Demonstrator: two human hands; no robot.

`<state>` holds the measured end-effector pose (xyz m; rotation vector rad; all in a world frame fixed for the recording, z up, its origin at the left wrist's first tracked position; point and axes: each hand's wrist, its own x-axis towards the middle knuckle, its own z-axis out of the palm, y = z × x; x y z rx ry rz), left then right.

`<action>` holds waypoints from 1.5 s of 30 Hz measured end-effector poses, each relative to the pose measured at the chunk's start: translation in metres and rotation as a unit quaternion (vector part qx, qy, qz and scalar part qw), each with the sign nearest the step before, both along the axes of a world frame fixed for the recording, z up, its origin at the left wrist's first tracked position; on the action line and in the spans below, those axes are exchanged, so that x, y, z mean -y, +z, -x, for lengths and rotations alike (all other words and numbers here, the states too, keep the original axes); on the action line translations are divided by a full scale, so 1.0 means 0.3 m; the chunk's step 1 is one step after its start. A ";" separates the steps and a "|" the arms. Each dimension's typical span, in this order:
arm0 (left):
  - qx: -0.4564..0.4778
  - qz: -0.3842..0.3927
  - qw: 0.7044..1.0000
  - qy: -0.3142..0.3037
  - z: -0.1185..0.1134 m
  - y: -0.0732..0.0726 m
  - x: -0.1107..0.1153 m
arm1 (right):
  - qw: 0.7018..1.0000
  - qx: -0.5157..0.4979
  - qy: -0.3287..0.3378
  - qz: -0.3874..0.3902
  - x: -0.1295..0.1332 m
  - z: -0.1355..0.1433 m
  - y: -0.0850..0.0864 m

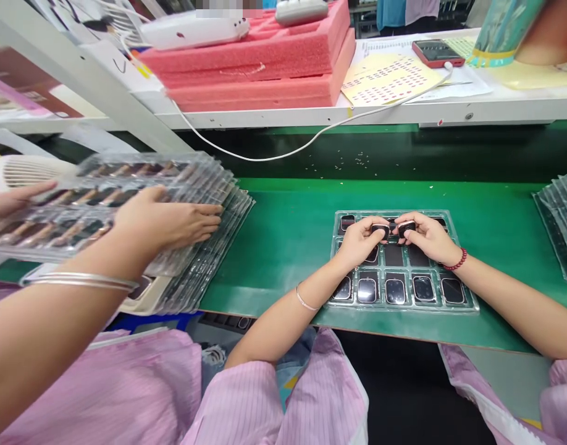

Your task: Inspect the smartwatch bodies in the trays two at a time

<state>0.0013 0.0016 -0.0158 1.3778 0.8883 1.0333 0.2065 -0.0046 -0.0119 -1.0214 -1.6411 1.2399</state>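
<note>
Over the back rows of a clear plastic tray [380,306], my left hand [361,240] pinches a small dark watch case [380,232] between thumb and fingers. Close beside it on the right, my right hand [429,238] grips a second dark watch case [406,229]. The two cases are held near each other, with a narrow gap between. Square watch faces [395,291] sit in the front row of the tray. Two middle compartments look dark, and the back row is partly hidden by my hands.
At left a co-worker's hands [165,219] hold a filled tray over a tall stack of clear trays [218,247]. More trays [564,225] stand at the right edge. A white cable [265,159] droops from the shelf, which bears red foam [251,74].
</note>
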 end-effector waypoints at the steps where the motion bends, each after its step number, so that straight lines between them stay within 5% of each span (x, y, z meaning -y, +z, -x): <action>1: 0.005 0.002 1.000 -0.004 0.001 0.002 0.002 | 1.000 0.005 0.001 0.003 0.001 0.000 0.001; 16: 0.009 0.004 1.000 -0.019 0.003 -0.021 -0.009 | 1.000 0.014 -0.010 -0.019 -0.002 0.003 -0.004; 29: 0.080 0.083 0.993 -0.029 -0.013 -0.001 -0.024 | 1.000 0.019 -0.012 -0.014 -0.005 0.002 -0.005; 32: 0.128 0.160 0.976 -0.070 0.001 0.082 0.005 | 0.999 0.020 -0.019 -0.017 0.003 -0.003 -0.002; 37: 0.244 0.177 0.900 -0.314 0.078 0.346 0.206 | 0.998 0.023 -0.031 -0.039 0.003 -0.016 -0.006; 40: 0.216 0.188 0.858 -0.426 0.130 0.492 0.346 | 0.999 0.032 -0.019 -0.008 0.004 -0.024 -0.003; 45: 0.153 0.168 0.892 -0.391 0.201 0.592 0.468 | 0.998 0.013 -0.010 0.066 0.000 -0.034 0.026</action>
